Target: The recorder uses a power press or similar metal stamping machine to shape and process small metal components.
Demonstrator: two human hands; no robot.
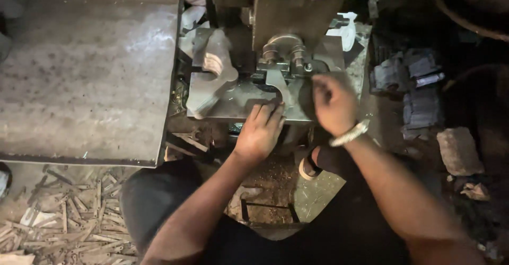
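Resting fingers-flat on the press bed (233, 103), the left hand (260, 132) holds nothing; at three o'clock the right hand (334, 103) curls, its grip hidden.

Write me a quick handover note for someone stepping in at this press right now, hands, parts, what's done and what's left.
Left hand: flat on the press bed, fingertips at a curved metal piece under the die; grip cannot be told.
Right hand: fingers curled beside the die clamp, bracelet on the wrist; blurred.
Stacked cut blanks lie left of the die.
Steel tray on the far left.
Scrap strips litter the floor.
Done: cannot tell. Left: the piece is not yet clear of the die.
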